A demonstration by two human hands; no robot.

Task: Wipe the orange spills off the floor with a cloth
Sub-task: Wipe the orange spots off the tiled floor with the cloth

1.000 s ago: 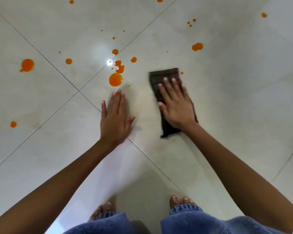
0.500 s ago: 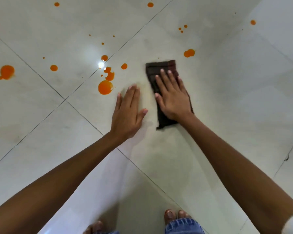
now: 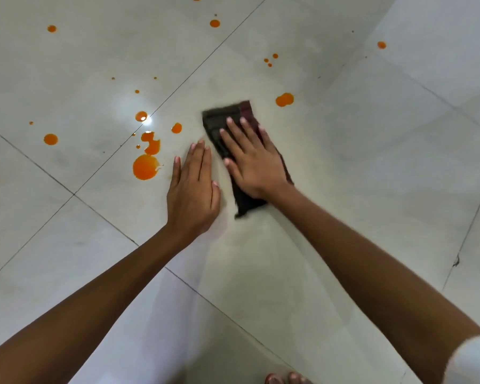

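A dark brown folded cloth (image 3: 221,117) lies flat on the pale tiled floor. My right hand (image 3: 254,162) presses on it with fingers spread, covering its middle. Just to its left, my left hand (image 3: 193,189) rests flat on the bare tile, fingers together. A large orange puddle (image 3: 145,167) sits left of my left hand, with a smaller irregular orange blot (image 3: 151,142) above it. An orange spot (image 3: 284,99) lies just up and right of the cloth. Several small orange drops are scattered farther out.
Dark grout lines (image 3: 100,169) cross the glossy floor diagonally. A bright light reflection (image 3: 147,120) glares near the spills. My toes (image 3: 286,378) show at the bottom edge. A white sleeve edge (image 3: 474,361) is at the lower right.
My left hand slid right until it sits beside the cloth. The view shifted forward, so my knees and most of my feet dropped out of frame. The cloth stays under my right hand.
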